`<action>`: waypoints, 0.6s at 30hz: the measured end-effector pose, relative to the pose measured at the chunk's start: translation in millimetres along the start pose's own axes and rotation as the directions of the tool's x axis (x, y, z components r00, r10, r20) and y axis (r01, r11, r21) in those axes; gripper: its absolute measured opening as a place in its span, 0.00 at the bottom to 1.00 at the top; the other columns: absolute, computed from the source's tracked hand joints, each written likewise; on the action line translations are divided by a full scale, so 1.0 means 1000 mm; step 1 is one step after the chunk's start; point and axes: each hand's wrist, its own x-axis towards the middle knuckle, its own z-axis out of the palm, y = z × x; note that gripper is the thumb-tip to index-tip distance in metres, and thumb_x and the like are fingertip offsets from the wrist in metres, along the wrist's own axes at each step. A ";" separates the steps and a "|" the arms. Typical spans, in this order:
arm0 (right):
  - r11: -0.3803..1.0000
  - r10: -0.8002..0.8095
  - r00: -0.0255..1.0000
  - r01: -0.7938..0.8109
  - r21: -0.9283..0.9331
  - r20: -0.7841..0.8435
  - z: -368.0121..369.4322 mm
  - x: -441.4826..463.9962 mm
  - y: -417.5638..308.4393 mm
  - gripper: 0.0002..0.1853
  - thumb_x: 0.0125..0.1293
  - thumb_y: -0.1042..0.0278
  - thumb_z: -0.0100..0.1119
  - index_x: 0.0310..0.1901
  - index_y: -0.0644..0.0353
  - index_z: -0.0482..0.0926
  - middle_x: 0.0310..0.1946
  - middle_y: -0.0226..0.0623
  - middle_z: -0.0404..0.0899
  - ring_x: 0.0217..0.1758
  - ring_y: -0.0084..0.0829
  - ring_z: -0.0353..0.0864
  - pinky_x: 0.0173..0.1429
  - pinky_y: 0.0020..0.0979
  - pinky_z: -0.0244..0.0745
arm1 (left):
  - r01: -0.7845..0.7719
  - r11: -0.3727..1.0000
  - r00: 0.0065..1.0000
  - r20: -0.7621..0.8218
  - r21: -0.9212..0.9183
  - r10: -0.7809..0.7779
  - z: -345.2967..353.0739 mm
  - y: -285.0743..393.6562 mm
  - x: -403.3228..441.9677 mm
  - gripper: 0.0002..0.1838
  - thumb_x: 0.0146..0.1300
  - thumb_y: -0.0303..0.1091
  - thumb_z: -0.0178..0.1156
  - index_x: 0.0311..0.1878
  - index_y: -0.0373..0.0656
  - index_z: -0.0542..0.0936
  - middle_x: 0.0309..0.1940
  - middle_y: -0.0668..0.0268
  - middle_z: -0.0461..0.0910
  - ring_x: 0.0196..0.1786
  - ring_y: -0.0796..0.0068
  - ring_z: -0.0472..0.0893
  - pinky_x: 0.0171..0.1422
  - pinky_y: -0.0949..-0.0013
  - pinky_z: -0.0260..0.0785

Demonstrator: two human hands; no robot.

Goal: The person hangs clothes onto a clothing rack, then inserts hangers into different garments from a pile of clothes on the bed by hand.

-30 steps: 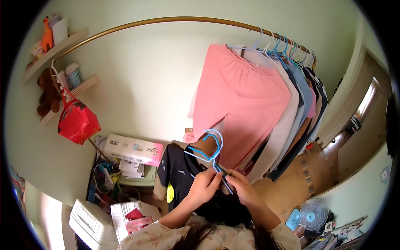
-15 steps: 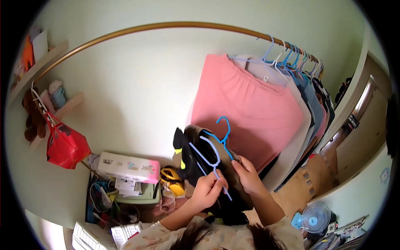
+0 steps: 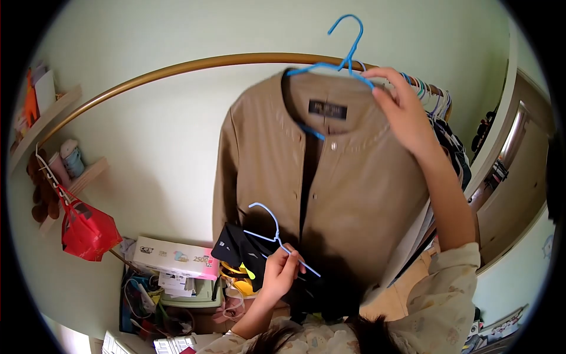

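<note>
A brown leather-look jacket with a dark label at its neck hangs on a blue hanger. My right hand grips that hanger at its right shoulder, up near the rail, with the hook standing free above. Lower down, my left hand is closed on a lavender hanger. Black clothing with yellow-green marks hangs around this second hanger, in front of the jacket's lower part. How the black clothing sits on the hanger is partly hidden.
A curved brown rail spans the wall, with several hung garments at its right end. A red bag hangs at the left. Below are a white-and-pink box and clutter. A door stands at the right.
My right hand has raised the blue hanger and jacket to the rail's height, and the jacket now covers the pink garment. My left hand has shifted slightly left with the lavender hanger.
</note>
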 end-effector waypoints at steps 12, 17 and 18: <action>0.898 -0.098 0.995 0.087 -0.430 -0.004 0.050 -0.019 0.058 0.13 0.66 0.74 0.48 0.53 0.56 0.71 0.33 0.53 0.79 0.36 0.52 0.79 0.38 0.46 0.72 | 0.012 1.000 1.000 -0.027 -0.008 -0.012 -0.002 -0.004 0.002 0.13 0.73 0.34 0.46 0.31 0.39 0.71 0.20 0.70 0.75 0.18 0.89 0.66 0.24 0.83 0.58; 0.791 -0.190 0.982 0.141 -0.596 -0.019 0.056 -0.033 0.064 0.18 0.67 0.72 0.50 0.58 0.51 0.69 0.37 0.47 0.79 0.36 0.48 0.79 0.37 0.40 0.73 | 0.055 0.998 0.997 -0.056 -0.007 -0.056 -0.013 -0.004 -0.003 0.13 0.72 0.34 0.46 0.31 0.40 0.70 0.20 0.70 0.75 0.18 0.88 0.67 0.24 0.83 0.58; 0.784 -0.116 0.993 0.095 -0.614 0.005 0.056 -0.036 0.059 0.19 0.66 0.71 0.51 0.59 0.51 0.69 0.39 0.45 0.79 0.38 0.48 0.79 0.38 0.41 0.73 | 0.061 0.998 0.996 -0.065 -0.003 -0.061 -0.014 -0.004 -0.003 0.13 0.72 0.34 0.46 0.31 0.40 0.70 0.20 0.70 0.75 0.18 0.88 0.67 0.24 0.83 0.58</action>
